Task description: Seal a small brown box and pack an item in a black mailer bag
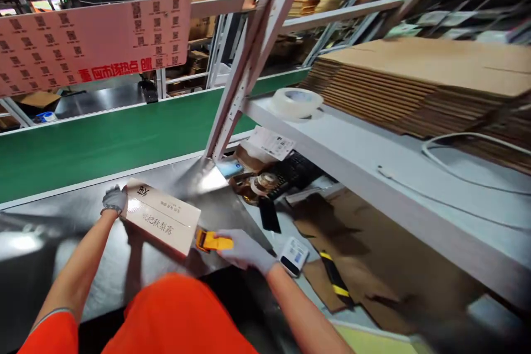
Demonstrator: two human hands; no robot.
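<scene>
Grip check: left hand [115, 198] clasps the far-left end of the cream carton [162, 222]; right hand [244, 250] is closed on the yellow tape cutter [213, 241].

Carton lies on the steel surface [62, 221], long axis running from upper left to lower right. Cutter nose sits at its near-right end, touching or just short; right hand is nearer that end.

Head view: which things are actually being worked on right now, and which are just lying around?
In hand:
- cream box, steadied by left hand
- yellow tape dispenser, gripped by right hand

Lying about:
- tape roll on shelf
- flat cardboard stack
- handheld scanner
- black keyboard
</scene>
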